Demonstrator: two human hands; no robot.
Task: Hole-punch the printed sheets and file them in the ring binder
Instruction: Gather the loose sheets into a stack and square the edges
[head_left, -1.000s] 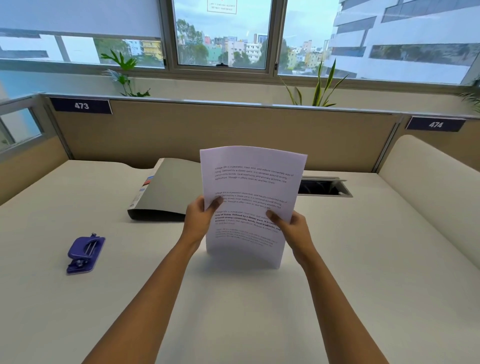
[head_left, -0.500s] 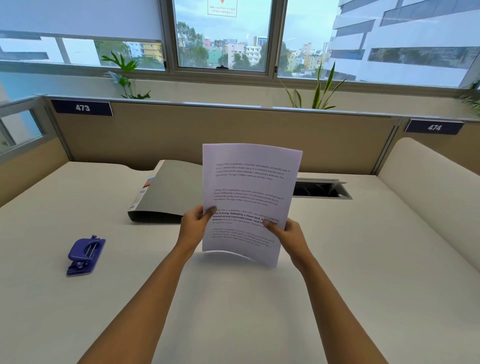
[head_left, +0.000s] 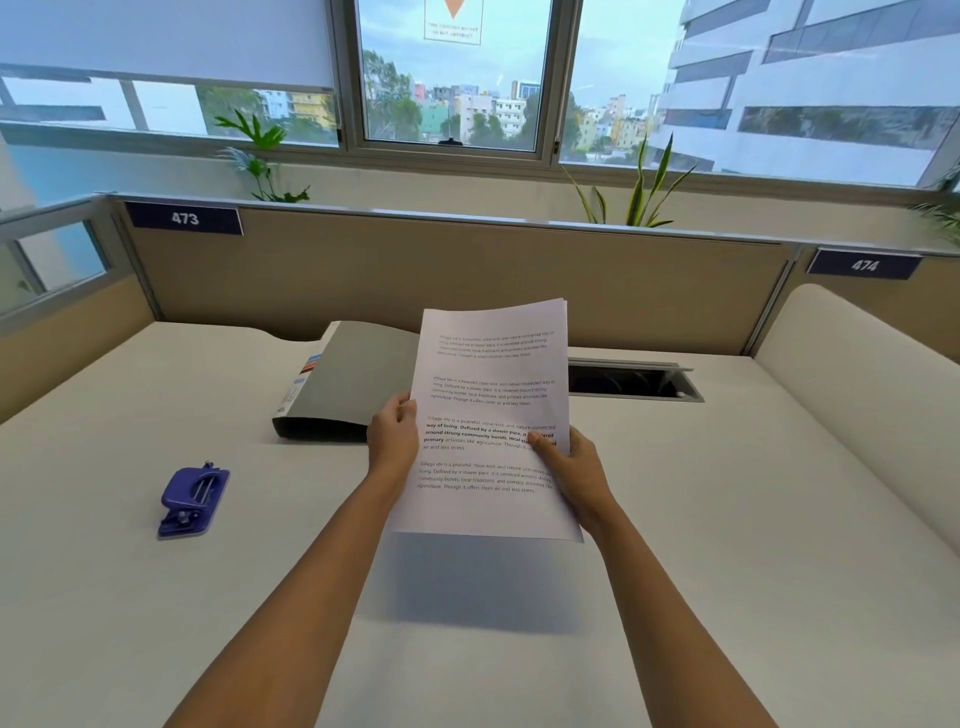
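— Our left hand (head_left: 392, 436) and right hand (head_left: 576, 473) pinch the white printed sheets (head_left: 488, 405) by their sides, upright before the closed grey ring binder (head_left: 358, 384).
— Unpunched, we think; next we need the purple plastic hole punch (head_left: 192, 501), well left of that binder.

2 bare forearms stretched forward, left grip (head_left: 393, 441) and right grip (head_left: 576, 467) pinching the sheets (head_left: 493, 364) by opposite side edges

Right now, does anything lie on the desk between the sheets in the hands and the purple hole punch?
Nothing visible does. Only bare desk shows between the sheets and the hole punch at their left. The ring binder lies closed behind the sheets, off that path.
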